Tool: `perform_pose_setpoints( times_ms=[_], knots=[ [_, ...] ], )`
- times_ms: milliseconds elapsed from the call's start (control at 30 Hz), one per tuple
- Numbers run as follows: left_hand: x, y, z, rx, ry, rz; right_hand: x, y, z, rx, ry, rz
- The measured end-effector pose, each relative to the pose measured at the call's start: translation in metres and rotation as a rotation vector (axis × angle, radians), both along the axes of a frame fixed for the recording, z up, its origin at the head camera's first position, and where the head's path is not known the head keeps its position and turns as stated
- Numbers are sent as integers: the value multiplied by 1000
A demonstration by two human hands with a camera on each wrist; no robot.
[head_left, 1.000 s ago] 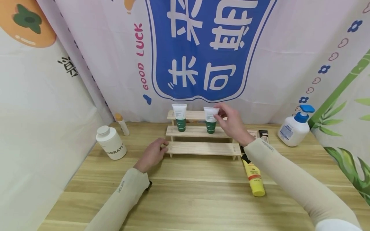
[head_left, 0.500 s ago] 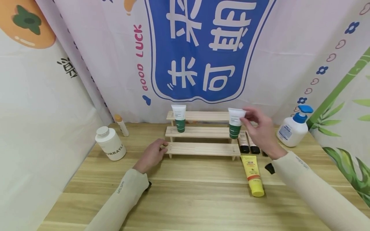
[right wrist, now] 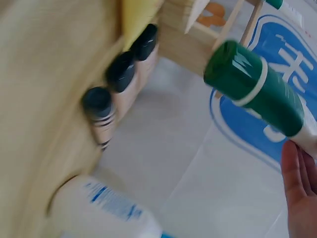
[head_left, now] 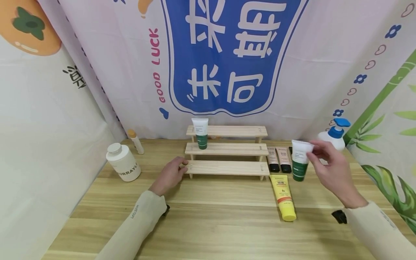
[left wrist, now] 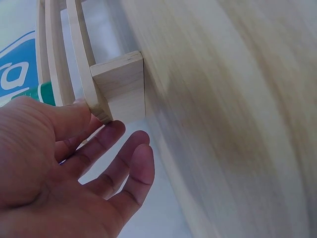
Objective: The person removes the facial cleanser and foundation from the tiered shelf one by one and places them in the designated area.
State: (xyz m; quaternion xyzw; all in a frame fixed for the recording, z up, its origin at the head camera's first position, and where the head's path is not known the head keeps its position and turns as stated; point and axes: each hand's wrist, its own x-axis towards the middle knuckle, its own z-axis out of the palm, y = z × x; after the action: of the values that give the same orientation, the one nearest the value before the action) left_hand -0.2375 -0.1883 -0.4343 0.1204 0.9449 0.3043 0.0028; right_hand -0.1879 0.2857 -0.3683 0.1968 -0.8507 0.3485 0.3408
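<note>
My right hand (head_left: 333,169) pinches a white-and-green squeeze tube (head_left: 299,160) by its white upper end, cap downward, in the air right of the wooden tiered display stand (head_left: 227,167). The right wrist view shows the tube's green cap (right wrist: 233,67) tilted, with fingers at the white part. At the stand's left end, my left hand (head_left: 169,175) holds the lowest step between thumb and forefinger. The left wrist view has the thumb on top of that step's end (left wrist: 101,109), the other fingers loosely curved. A matching tube (head_left: 201,133) stands upright on the middle step's left side.
Right of the stand lie a yellow tube (head_left: 284,198) and pinkish BB cream tubes (head_left: 283,157) with black caps. Behind my right hand stands a blue-topped pump bottle (head_left: 334,137). A white jar (head_left: 124,162) and an orange-capped stick (head_left: 135,141) stand left. A printed curtain (head_left: 302,90) hangs behind.
My right hand has lifted the squeeze tube off the middle step and carried it rightward and toward me, past the stand's end. My left hand stays on the stand.
</note>
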Motion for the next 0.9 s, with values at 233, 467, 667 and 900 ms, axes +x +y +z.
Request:
perform_pose_setpoints(
  times_ms=[233,467,667,900],
  knots=[
    [-1,-1,-2,-2,20,-6,14,21,-20,186,-358,-39],
    [0,-3,-3,-1,10,-5,6,28,-45,249,-686,13],
    [0,-3,-1,-2,6,1,-4,27,-62,259,-749,5],
    [0,0,2,8,0,-1,-11,28,-69,253,-823,-8]
  ],
)
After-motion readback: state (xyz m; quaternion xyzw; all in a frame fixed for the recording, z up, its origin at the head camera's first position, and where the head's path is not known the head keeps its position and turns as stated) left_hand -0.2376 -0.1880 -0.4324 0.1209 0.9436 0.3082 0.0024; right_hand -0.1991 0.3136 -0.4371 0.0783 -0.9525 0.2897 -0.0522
